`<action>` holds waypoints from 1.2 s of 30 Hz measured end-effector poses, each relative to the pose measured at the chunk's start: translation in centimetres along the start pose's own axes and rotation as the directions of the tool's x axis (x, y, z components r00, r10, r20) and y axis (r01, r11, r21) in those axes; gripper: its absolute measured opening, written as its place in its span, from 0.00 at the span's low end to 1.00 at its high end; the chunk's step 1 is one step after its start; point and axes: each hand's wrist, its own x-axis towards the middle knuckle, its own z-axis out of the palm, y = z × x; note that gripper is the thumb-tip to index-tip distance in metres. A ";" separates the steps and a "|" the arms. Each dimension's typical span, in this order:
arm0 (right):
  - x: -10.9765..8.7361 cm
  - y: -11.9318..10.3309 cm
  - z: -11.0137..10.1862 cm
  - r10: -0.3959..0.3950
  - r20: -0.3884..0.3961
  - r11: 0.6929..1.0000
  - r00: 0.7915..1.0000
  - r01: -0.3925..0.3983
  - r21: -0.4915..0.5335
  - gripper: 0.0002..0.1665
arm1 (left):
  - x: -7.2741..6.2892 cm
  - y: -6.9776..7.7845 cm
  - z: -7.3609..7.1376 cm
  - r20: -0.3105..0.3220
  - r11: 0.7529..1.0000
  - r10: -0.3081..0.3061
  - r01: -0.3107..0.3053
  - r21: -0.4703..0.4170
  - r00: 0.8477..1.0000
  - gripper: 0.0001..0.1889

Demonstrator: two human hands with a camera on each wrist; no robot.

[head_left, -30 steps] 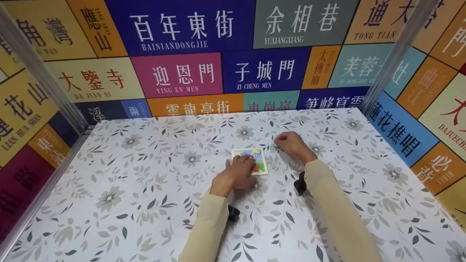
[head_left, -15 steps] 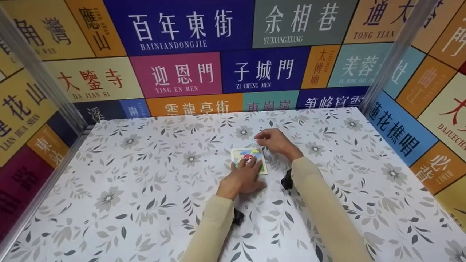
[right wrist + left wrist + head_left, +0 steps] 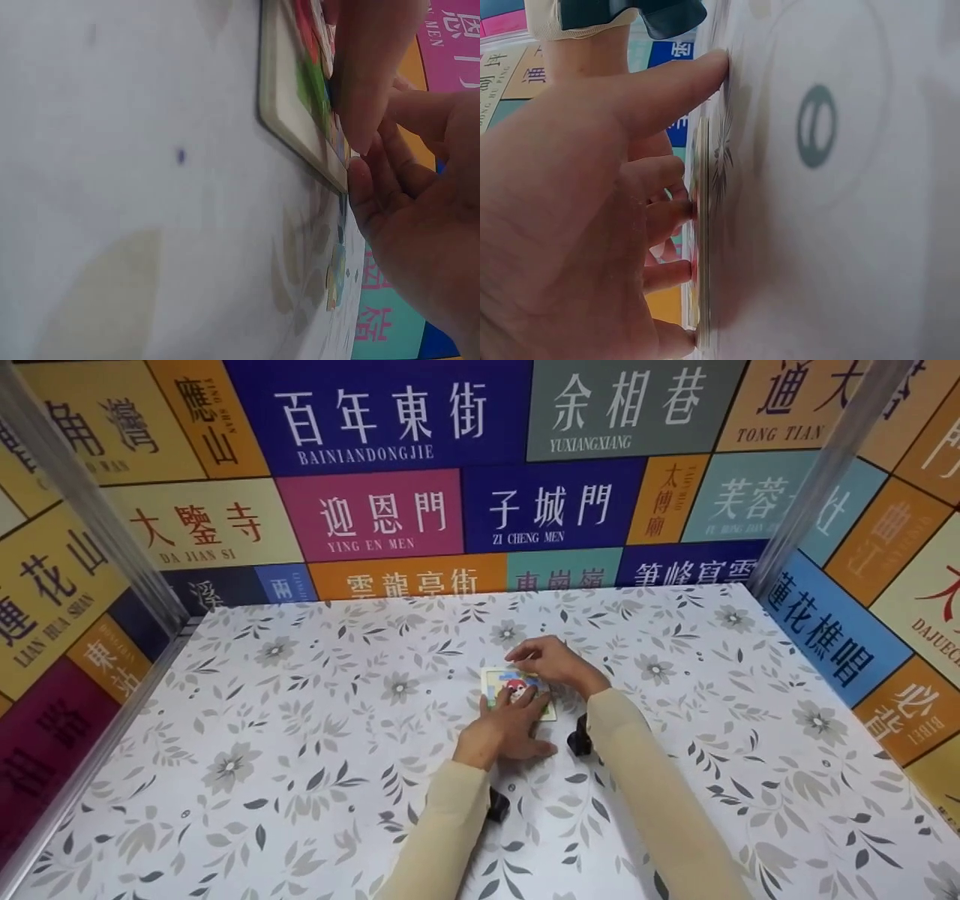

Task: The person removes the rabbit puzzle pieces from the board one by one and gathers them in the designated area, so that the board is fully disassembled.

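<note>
A small square jigsaw puzzle point(image 3: 487, 675) with a pale border and a red-headed cartoon figure lies on the table. My left hand point(image 3: 510, 727) rests over its lower part, with spread fingertips on the picture. In the left wrist view the left thumb point(image 3: 679, 86) reaches out past the board's edge point(image 3: 703, 232). At the puzzle's far right corner is my right hand point(image 3: 551, 660), fingers bent; its thumb tip point(image 3: 362, 184) is right at the border in the right wrist view. I cannot tell whether its fingers pinch a piece. Just beyond that corner lies a loose puzzle piece point(image 3: 335, 277).
The table point(image 3: 315, 780) has a white cover printed with grey flowers and leaves. Walls of coloured panels with Chinese lettering point(image 3: 375, 424) stand behind and at both sides. Each wrist wears a black camera, such as the right one point(image 3: 579, 739).
My right hand has moved left from beside the puzzle to its far edge. My left hand has slid slightly right and down, its fingers spreading across the picture.
</note>
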 end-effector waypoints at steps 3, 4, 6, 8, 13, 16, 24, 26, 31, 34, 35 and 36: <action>0.0 0.2 0.3 -0.053 0.034 0.999 0.998 0.053 0.010 0.16 | -0.1 0.1 0.1 -0.008 1.000 0.000 0.000 0.017 1.000 0.45; 0.0 0.3 0.3 -0.070 0.043 0.997 0.997 0.070 0.011 0.16 | -0.1 0.1 0.1 -0.012 1.000 0.002 -0.001 0.023 1.000 0.45; -0.1 0.3 0.4 -0.093 0.054 0.996 0.994 0.093 0.018 0.16 | -0.2 0.2 0.1 -0.020 0.999 0.005 -0.005 0.035 1.000 0.45; -0.1 0.4 0.3 -0.089 0.057 0.996 0.994 0.088 0.025 0.16 | -0.2 0.2 0.1 -0.025 0.999 0.005 -0.004 0.044 1.000 0.45; 0.0 0.5 0.2 -0.098 0.088 0.995 0.991 0.097 0.017 0.16 | -0.1 0.3 0.1 -0.023 0.999 -0.005 0.006 0.052 1.000 0.44; 0.2 0.5 0.2 -0.137 0.131 0.990 0.982 0.139 -0.010 0.16 | -0.1 0.2 0.1 -0.023 0.999 -0.004 0.005 0.049 1.000 0.43; 0.5 0.4 0.1 -0.152 0.174 0.984 0.973 0.166 -0.069 0.16 | 0.1 0.3 0.0 -0.011 0.999 -0.007 0.007 0.037 1.000 0.42; 0.5 0.3 0.1 -0.148 0.177 0.983 0.973 0.164 -0.080 0.17 | 0.1 0.3 -0.1 -0.007 0.999 -0.007 0.008 0.040 1.000 0.42; 0.6 0.2 -0.1 -0.169 0.194 0.978 0.966 0.189 -0.092 0.22 | 0.0 0.4 -0.3 -0.013 0.999 0.002 -0.001 0.054 1.000 0.41; 0.6 0.2 -0.1 -0.176 0.208 0.976 0.962 0.198 -0.091 0.25 | 0.0 0.4 -0.3 -0.014 0.997 0.001 0.000 0.072 1.000 0.41; 0.7 0.2 -0.1 -0.175 0.210 0.977 0.962 0.196 -0.085 0.26 | -0.1 0.4 -0.3 -0.014 0.997 0.000 0.002 0.078 1.000 0.41; 0.7 0.2 -0.1 -0.170 0.212 0.979 0.962 0.190 -0.079 0.27 | -0.1 0.5 -0.3 -0.014 0.996 -0.001 0.002 0.084 1.000 0.41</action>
